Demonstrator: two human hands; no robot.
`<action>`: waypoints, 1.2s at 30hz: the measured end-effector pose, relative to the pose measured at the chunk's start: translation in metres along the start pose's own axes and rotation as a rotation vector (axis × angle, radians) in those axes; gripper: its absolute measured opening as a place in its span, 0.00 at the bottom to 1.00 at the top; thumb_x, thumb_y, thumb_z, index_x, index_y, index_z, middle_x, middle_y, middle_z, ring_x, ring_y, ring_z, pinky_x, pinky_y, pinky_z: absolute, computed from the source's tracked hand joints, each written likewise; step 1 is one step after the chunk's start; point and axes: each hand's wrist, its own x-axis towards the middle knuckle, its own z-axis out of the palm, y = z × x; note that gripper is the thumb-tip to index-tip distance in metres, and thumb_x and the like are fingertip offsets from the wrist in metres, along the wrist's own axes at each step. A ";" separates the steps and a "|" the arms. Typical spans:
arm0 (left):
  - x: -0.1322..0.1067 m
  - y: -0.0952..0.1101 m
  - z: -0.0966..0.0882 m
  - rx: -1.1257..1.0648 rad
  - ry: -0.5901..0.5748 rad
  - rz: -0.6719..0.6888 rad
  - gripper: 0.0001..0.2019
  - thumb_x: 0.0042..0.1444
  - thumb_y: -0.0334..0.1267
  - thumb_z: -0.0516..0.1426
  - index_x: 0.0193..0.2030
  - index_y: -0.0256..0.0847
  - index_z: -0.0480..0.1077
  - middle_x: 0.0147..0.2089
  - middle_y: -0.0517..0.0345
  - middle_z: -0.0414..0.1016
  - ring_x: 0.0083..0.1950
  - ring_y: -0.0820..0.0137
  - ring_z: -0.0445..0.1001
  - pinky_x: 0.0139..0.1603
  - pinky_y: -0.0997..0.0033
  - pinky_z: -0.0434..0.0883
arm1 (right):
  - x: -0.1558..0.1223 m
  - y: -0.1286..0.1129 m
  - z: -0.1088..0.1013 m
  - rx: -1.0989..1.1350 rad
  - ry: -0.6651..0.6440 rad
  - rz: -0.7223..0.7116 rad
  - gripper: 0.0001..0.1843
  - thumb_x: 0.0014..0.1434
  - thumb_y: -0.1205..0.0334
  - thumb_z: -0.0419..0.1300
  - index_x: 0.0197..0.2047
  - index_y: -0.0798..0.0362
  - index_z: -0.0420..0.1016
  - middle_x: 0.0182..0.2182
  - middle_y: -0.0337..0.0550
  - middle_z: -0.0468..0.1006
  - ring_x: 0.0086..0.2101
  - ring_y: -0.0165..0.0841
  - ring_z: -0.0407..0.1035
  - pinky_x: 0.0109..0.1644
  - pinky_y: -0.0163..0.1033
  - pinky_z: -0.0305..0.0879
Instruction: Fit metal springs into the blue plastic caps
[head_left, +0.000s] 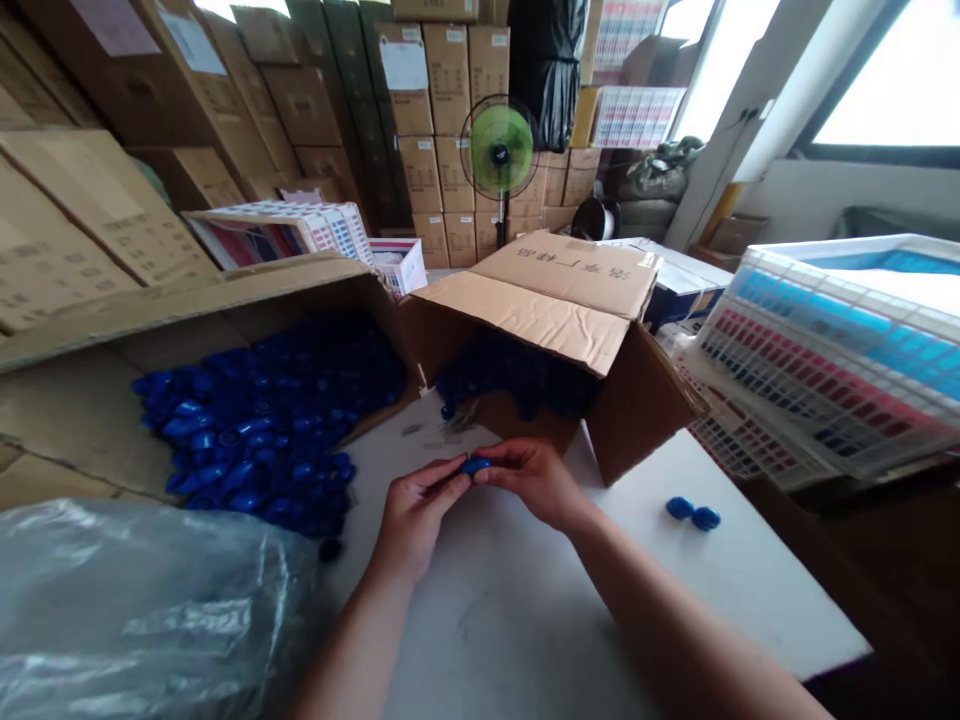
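A small blue plastic cap (475,465) sits between the fingertips of my left hand (417,513) and my right hand (531,482), and both hands pinch it above the white table (495,640). Its details are partly hidden by my fingers. Two more blue caps (692,514) lie together on the tabletop to the right of my right hand. To the left, an open cardboard box (187,300) holds a heap of blue caps. A second open box (637,420) beyond my hands holds darker blue caps.
A clear plastic bag (135,610) bulges at the front left, beside the table. Printed packaging in a white crate (825,370) stands at the right. Stacked cartons (442,90) and a green standing fan (499,150) are at the back.
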 end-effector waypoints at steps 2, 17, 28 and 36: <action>-0.001 0.000 0.000 -0.015 -0.011 0.003 0.16 0.42 0.37 0.69 0.41 0.42 0.79 0.45 0.54 0.81 0.47 0.69 0.78 0.52 0.74 0.74 | -0.001 0.002 -0.002 -0.054 0.002 -0.007 0.26 0.44 0.54 0.70 0.45 0.59 0.77 0.43 0.45 0.73 0.43 0.23 0.71 0.51 0.26 0.70; 0.000 0.005 0.003 -0.291 -0.017 -0.122 0.16 0.35 0.32 0.71 0.35 0.38 0.80 0.36 0.52 0.82 0.34 0.75 0.78 0.38 0.80 0.74 | -0.006 -0.002 -0.010 -0.142 -0.104 -0.072 0.27 0.53 0.52 0.65 0.54 0.54 0.74 0.49 0.45 0.70 0.49 0.25 0.69 0.59 0.33 0.68; -0.001 0.008 0.003 -0.237 -0.002 -0.092 0.16 0.34 0.32 0.72 0.35 0.37 0.80 0.34 0.53 0.82 0.31 0.77 0.76 0.35 0.80 0.72 | -0.006 -0.001 -0.009 -0.151 -0.083 -0.081 0.25 0.52 0.53 0.66 0.52 0.54 0.75 0.48 0.45 0.71 0.48 0.25 0.69 0.58 0.32 0.69; -0.001 0.006 0.002 -0.230 -0.003 -0.083 0.16 0.34 0.32 0.72 0.34 0.37 0.80 0.35 0.53 0.82 0.33 0.75 0.77 0.38 0.77 0.74 | -0.008 -0.005 -0.006 -0.128 -0.095 -0.073 0.26 0.51 0.51 0.66 0.52 0.55 0.75 0.48 0.45 0.71 0.48 0.25 0.69 0.58 0.33 0.69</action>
